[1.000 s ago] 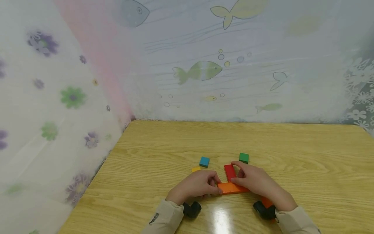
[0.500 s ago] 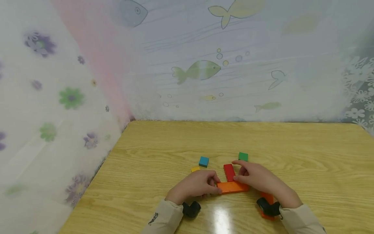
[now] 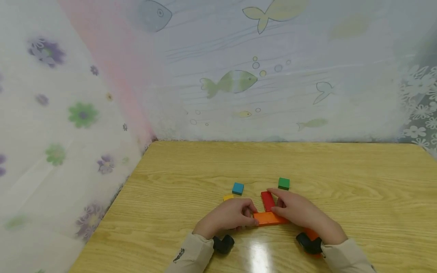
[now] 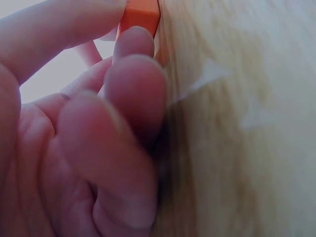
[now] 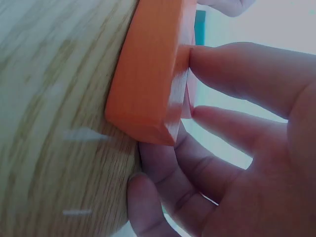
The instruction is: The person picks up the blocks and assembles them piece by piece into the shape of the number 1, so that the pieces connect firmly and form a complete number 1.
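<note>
Two fingers of the right hand (image 3: 298, 209) are resting further left than half a second ago, thumb on the orange bar (image 3: 268, 218), index at the red block (image 3: 267, 201) behind it, apparently steadying both. The left hand (image 3: 226, 218) is pinching the bar's left end; whether the right is gripping, I cannot tell

Both hands (image 3: 226, 215) (image 3: 300, 209) angle toward each other, left fingers (image 4: 136, 91) curled.
</note>
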Motion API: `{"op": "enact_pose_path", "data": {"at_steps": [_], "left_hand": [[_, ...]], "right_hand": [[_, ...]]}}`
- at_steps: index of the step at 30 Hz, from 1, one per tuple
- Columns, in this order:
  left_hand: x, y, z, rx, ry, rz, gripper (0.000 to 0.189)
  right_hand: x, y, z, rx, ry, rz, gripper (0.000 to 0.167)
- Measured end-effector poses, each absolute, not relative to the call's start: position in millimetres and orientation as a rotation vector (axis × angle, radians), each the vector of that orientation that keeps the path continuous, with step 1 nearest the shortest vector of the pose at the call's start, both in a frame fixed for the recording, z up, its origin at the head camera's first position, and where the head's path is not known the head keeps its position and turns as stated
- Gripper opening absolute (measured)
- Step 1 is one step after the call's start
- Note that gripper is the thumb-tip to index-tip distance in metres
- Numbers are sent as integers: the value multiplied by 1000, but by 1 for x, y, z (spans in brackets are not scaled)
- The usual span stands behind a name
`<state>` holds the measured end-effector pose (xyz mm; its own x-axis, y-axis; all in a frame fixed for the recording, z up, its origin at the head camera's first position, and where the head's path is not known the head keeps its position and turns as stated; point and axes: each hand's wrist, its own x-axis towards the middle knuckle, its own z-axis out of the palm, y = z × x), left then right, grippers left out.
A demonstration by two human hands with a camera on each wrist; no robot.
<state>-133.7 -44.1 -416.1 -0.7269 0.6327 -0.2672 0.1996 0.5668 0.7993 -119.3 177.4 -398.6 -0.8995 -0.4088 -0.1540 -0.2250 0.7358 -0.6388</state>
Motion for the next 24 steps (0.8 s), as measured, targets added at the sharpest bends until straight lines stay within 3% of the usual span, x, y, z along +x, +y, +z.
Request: {"op": "enact_pose_path", "data": {"at_steps": [24], "left_hand": [[-134, -45, -415, 710, 2252, 1033, 22]], "right_hand": [[-121, 178, -398, -432, 2634, -953, 46]]}}
